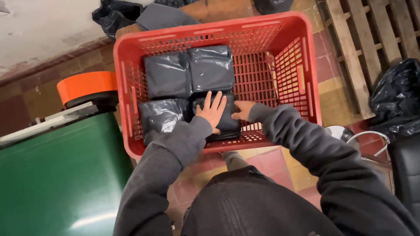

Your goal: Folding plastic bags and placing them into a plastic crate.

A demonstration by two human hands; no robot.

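Inside the red plastic crate (302, 78), a dark grey plastic-wrapped package (227, 124) lies at the near edge, directly under both hands. The left hand (213, 111) rests flat on top of it, fingers spread wide, gripping nothing. The right hand (242, 110) touches the package's right side; its fingers seem loosely curled, though the sleeve hides much. Three similar wrapped packages (168, 74) lie beside and beyond.

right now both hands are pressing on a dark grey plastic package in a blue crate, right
Not quite: the crate is red, not blue. The head view shows it. The rest stands: the left hand lies flat on the dark grey plastic package and the right hand presses its edge.
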